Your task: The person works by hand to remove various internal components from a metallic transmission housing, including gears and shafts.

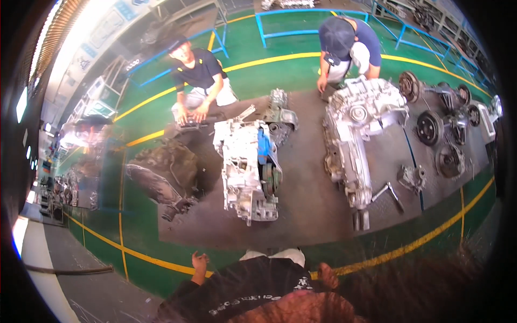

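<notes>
My left hand (pixel 200 261) hangs beside my body, short of the near edge of the dark metal plate (pixel 215 232), holding nothing. Its fingers are loosely curled and apart. On my other side, my right hand (pixel 327 276) is low by the hip; its fingers are too unclear to read. Neither hand touches a part. Ahead of me stands a silver engine block (pixel 239 172) with a blue piece (pixel 263 145) on its right side. A large silver gearbox (pixel 353 142) with a long housing lies to the right, and a ratchet wrench (pixel 389 195) rests near it.
A dark gearbox casing (pixel 167 172) lies at left. Brake drums and hubs (pixel 429 128) cluster at far right. One person (pixel 199 75) crouches across the plate, hands on a small part; another person (pixel 350 46) bends at the large gearbox. Blue-framed tables (pixel 307 31) stand behind.
</notes>
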The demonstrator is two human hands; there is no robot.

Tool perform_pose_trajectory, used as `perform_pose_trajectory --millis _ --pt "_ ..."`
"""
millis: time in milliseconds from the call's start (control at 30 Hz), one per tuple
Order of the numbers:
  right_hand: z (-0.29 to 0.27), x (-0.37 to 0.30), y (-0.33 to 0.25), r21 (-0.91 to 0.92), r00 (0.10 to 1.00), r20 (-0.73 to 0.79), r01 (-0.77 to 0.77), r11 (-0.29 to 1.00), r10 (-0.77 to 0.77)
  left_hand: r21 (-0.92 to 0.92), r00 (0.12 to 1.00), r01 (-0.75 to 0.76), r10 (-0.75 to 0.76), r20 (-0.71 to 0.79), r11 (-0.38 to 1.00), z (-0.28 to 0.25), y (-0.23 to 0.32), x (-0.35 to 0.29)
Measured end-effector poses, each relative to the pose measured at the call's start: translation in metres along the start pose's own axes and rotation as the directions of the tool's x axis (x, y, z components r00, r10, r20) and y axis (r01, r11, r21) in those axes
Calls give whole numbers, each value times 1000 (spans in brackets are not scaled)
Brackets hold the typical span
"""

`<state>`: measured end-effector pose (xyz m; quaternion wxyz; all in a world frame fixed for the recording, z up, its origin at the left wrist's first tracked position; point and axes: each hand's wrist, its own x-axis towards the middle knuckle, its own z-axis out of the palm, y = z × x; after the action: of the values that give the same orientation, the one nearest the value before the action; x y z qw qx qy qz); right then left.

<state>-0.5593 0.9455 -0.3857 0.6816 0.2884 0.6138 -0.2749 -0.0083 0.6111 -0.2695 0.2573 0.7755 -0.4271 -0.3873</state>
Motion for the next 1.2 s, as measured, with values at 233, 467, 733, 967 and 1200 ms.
perform_pose_trajectory --millis 233,467,733,967,1200 --pt "32 -54 -158 672 775 245 297 679 -582 -71 995 51 -45 84 996 7 3 3" --pt "101 -3 -224 -666 541 241 696 268 -806 113 997 29 -37 64 993 26 44 6" --pt "9 -9 -47 95 862 -191 492 865 -469 2 990 -83 82 111 997 28 30 -2" --pt "11 -8 97 120 870 -316 431 894 -378 -221 976 32 17 218 975 10 -41 3" --pt "115 -72 50 -174 727 119 686 707 -676 -397 990 81 -28 136 914 -68 -154 -34"
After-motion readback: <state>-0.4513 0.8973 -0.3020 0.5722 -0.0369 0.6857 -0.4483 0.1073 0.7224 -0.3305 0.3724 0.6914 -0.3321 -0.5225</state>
